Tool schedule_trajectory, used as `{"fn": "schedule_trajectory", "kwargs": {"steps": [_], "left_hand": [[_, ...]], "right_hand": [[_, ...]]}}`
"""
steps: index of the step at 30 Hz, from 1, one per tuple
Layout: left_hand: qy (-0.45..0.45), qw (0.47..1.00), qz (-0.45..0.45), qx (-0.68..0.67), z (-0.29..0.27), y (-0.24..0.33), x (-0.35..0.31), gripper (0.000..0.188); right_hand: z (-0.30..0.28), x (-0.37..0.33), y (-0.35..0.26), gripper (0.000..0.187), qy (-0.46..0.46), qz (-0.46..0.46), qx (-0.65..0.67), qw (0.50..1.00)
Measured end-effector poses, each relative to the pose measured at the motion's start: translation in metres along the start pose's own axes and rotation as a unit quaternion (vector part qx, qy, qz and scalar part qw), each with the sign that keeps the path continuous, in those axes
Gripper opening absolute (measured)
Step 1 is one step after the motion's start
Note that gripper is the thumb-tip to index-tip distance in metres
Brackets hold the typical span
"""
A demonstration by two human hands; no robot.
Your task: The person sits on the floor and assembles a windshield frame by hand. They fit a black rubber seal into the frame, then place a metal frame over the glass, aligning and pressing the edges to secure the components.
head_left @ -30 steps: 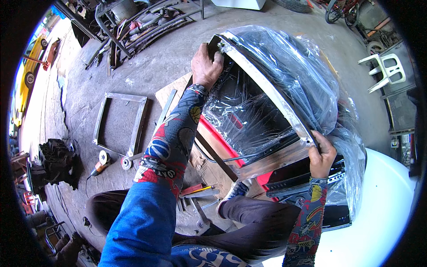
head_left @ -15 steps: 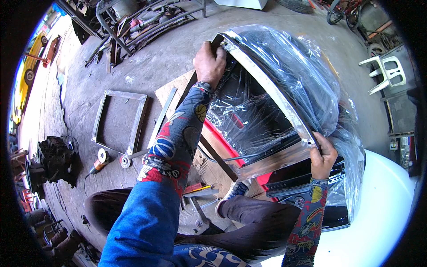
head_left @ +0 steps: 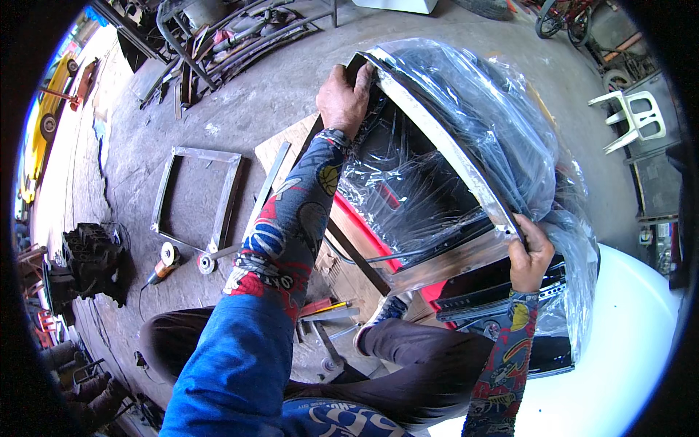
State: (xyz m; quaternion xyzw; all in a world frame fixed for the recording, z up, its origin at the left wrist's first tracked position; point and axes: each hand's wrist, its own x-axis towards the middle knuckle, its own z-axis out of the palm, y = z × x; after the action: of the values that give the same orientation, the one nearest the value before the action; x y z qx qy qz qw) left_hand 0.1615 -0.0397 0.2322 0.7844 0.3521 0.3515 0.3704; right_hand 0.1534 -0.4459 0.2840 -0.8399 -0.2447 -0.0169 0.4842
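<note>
I hold a rectangular metal frame (head_left: pixel 449 143) tilted up in front of me, its far bar worn and whitish. My left hand (head_left: pixel 342 102) is closed around its far left corner. My right hand (head_left: pixel 530 255) grips the right-hand corner, thumb near the end of the bar. Behind and under the frame lies a bulky black seat-like object wrapped in clear plastic (head_left: pixel 502 138). A red strip (head_left: pixel 362 227) shows below it, beside a cardboard sheet (head_left: pixel 342 273). The frame's left bar is partly hidden behind my left forearm.
Left on the concrete floor lie a second metal frame (head_left: pixel 231 193), a flat metal strip (head_left: pixel 271 182) and an angle grinder (head_left: pixel 164 264) with a cord. A white curved panel (head_left: pixel 633 313) stands at right, a white plastic chair (head_left: pixel 641 116) beyond. Scrap metal (head_left: pixel 240 47) is piled at the back.
The frame has tilted very slightly, with both hands shifting a little along with it. My grip on both corners stays, and the surroundings look the same.
</note>
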Motion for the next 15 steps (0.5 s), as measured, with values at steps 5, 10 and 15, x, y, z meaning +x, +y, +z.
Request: {"fn": "schedule_trajectory", "kwargs": {"steps": [5,10,15], "left_hand": [[-0.003,1.0,0.019,-0.019,-0.001,-0.002,0.001,0.056],[-0.005,1.0,0.01,-0.012,0.0,-0.005,-0.002,0.042],[0.004,1.0,0.029,-0.006,0.002,-0.012,-0.004,0.047]], "right_hand": [[0.0,0.0,0.002,0.034,0.005,-0.011,-0.005,1.0],[-0.002,-0.002,0.003,0.034,0.001,0.0,0.005,1.0],[-0.001,-0.003,-0.002,0.035,-0.001,-0.018,-0.009,1.0]]}}
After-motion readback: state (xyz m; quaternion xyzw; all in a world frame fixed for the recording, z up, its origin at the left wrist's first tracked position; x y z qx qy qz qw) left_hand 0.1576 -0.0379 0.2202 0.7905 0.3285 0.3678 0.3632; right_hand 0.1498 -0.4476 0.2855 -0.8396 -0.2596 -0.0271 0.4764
